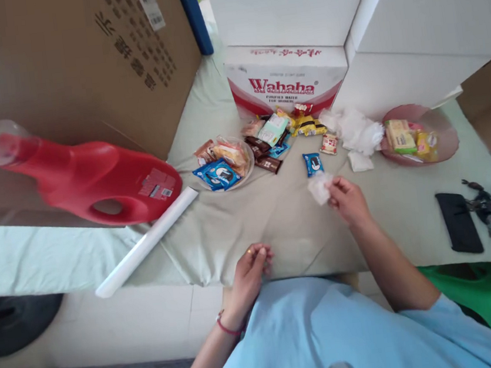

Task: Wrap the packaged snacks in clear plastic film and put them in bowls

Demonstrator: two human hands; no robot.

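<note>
My right hand pinches a small translucent plastic bag above the cloth. Just beyond the bag lies a blue snack packet, with a small red and cream packet behind it. Near the front edge of the table, my left hand is loosely closed, its fingers curled and nothing showing in them. A clear round dish to the left holds blue packets and orange-brown snacks. Beside it is a heap of mixed wrapped snacks. Crumpled white plastic bags lie to the right.
A pink bowl holds several packets at the right. Further right are a black phone and keys. A red jug and a white roll lie left. Behind stand a Wahaha carton and a brown carton.
</note>
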